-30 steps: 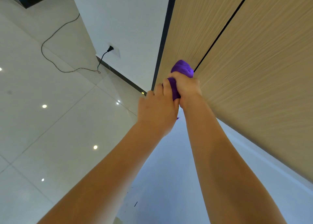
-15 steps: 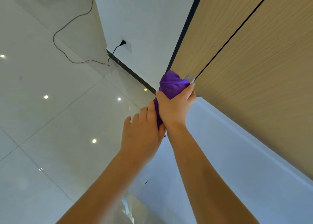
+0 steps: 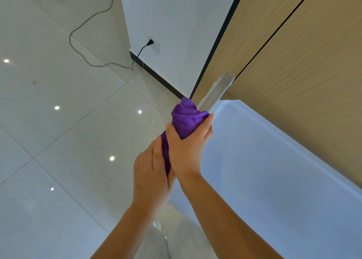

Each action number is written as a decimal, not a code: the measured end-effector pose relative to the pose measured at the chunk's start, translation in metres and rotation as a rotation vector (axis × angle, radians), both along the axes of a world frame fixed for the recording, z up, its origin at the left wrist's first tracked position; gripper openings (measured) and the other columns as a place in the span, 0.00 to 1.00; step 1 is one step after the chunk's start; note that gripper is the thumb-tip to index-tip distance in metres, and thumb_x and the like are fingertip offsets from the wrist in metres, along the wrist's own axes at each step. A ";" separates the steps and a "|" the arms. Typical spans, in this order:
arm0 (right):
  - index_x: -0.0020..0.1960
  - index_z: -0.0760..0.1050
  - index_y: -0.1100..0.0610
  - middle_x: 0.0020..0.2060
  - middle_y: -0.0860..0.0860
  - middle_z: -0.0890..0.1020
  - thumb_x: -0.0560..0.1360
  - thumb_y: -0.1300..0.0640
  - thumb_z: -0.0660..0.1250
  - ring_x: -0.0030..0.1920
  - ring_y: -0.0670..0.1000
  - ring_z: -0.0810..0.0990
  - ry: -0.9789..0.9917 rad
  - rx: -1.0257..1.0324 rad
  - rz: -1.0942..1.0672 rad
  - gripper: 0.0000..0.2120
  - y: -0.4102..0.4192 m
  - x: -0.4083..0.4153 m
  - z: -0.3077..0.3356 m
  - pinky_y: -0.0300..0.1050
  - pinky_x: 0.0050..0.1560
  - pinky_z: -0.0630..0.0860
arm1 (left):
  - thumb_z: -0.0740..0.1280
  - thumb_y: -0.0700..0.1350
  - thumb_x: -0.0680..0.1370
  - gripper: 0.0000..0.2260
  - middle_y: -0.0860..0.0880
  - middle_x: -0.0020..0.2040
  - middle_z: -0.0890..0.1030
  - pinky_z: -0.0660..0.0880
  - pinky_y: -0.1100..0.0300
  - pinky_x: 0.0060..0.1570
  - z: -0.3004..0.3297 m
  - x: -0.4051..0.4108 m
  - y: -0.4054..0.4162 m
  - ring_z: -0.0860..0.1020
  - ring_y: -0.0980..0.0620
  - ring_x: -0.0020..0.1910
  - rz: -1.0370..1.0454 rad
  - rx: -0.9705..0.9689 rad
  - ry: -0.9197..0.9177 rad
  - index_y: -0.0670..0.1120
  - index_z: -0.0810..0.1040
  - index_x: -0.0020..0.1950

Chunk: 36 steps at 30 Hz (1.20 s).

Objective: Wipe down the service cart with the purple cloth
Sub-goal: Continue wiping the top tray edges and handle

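The purple cloth (image 3: pixel 186 119) is wrapped around the white upright post (image 3: pixel 215 90) at the far left corner of the white service cart. My right hand (image 3: pixel 188 149) grips the cloth around the post. Just below it, my left hand (image 3: pixel 150 172) is closed on the lower part of the cloth. The cart's white tray top (image 3: pixel 274 170) with its raised rim spreads to the right of both hands. The post section under the cloth is hidden.
A wood-grain panel wall (image 3: pixel 303 53) stands close behind the cart. A white wall holds a socket with a black plug (image 3: pixel 150 42), and its cable (image 3: pixel 82 27) trails over the glossy tiled floor (image 3: pixel 58 141) on the left.
Both hands have slid the cloth down the post toward the tray, baring the post's upper end. The view has tipped downward, so more of the cart's tray shows.
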State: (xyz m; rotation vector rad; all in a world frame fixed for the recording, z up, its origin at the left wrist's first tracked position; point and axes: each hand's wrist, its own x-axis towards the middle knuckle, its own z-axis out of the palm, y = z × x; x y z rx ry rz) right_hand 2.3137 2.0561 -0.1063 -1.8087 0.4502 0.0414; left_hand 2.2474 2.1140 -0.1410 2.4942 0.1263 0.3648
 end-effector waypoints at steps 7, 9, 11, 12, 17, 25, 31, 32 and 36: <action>0.75 0.46 0.46 0.66 0.47 0.64 0.67 0.53 0.75 0.62 0.47 0.71 -0.004 0.052 0.062 0.48 0.010 -0.042 -0.004 0.48 0.58 0.77 | 0.59 0.51 0.76 0.27 0.34 0.59 0.73 0.67 0.53 0.59 -0.035 -0.031 0.009 0.69 0.44 0.58 0.027 -0.180 -0.075 0.44 0.54 0.71; 0.74 0.47 0.46 0.64 0.47 0.66 0.66 0.53 0.75 0.60 0.48 0.73 -0.004 0.081 0.073 0.48 0.012 -0.049 -0.006 0.47 0.56 0.78 | 0.62 0.48 0.73 0.31 0.34 0.60 0.73 0.69 0.51 0.59 -0.041 -0.037 0.011 0.69 0.43 0.58 0.020 -0.204 -0.057 0.45 0.52 0.72; 0.73 0.48 0.43 0.63 0.48 0.69 0.65 0.52 0.75 0.59 0.48 0.75 -0.004 0.108 0.080 0.47 0.015 -0.057 -0.009 0.45 0.55 0.78 | 0.64 0.49 0.72 0.33 0.36 0.62 0.71 0.71 0.51 0.59 -0.045 -0.041 0.014 0.69 0.44 0.59 0.015 -0.206 -0.038 0.44 0.52 0.72; 0.73 0.48 0.42 0.62 0.48 0.70 0.65 0.52 0.75 0.58 0.47 0.75 0.002 0.118 0.082 0.47 0.016 -0.060 -0.011 0.44 0.55 0.78 | 0.64 0.49 0.71 0.33 0.38 0.62 0.71 0.71 0.51 0.58 -0.047 -0.042 0.015 0.70 0.45 0.58 0.025 -0.204 -0.032 0.42 0.54 0.72; 0.72 0.49 0.42 0.61 0.49 0.73 0.65 0.52 0.75 0.57 0.46 0.76 0.036 0.127 0.088 0.46 0.020 -0.074 -0.024 0.45 0.58 0.75 | 0.64 0.47 0.72 0.22 0.51 0.53 0.75 0.72 0.65 0.52 -0.049 -0.041 0.017 0.73 0.51 0.51 0.055 -0.308 0.036 0.37 0.69 0.62; 0.72 0.54 0.53 0.62 0.51 0.74 0.61 0.38 0.71 0.62 0.49 0.74 0.172 0.094 0.118 0.47 0.033 -0.102 -0.061 0.51 0.62 0.73 | 0.56 0.55 0.75 0.19 0.53 0.48 0.79 0.76 0.48 0.45 -0.074 -0.057 0.035 0.79 0.49 0.45 0.004 -0.408 0.259 0.46 0.73 0.59; 0.70 0.59 0.53 0.59 0.49 0.75 0.70 0.53 0.72 0.59 0.48 0.75 0.141 0.052 0.167 0.34 0.028 -0.107 -0.068 0.49 0.60 0.74 | 0.65 0.39 0.76 0.24 0.48 0.65 0.73 0.73 0.52 0.58 -0.090 -0.069 0.057 0.73 0.50 0.63 -0.165 -0.266 0.271 0.43 0.64 0.71; 0.68 0.61 0.52 0.57 0.48 0.75 0.71 0.56 0.72 0.58 0.46 0.75 0.127 0.055 0.175 0.30 0.025 -0.108 -0.065 0.46 0.59 0.74 | 0.64 0.37 0.76 0.25 0.45 0.68 0.70 0.71 0.49 0.62 -0.087 -0.073 0.059 0.70 0.47 0.66 -0.164 -0.243 0.249 0.42 0.62 0.72; 0.63 0.65 0.47 0.56 0.45 0.74 0.74 0.60 0.67 0.55 0.35 0.73 0.081 0.108 0.177 0.21 0.009 -0.126 -0.042 0.28 0.54 0.70 | 0.57 0.33 0.72 0.26 0.44 0.67 0.70 0.67 0.57 0.64 -0.057 -0.083 0.063 0.67 0.51 0.66 -0.040 -0.325 0.169 0.46 0.65 0.70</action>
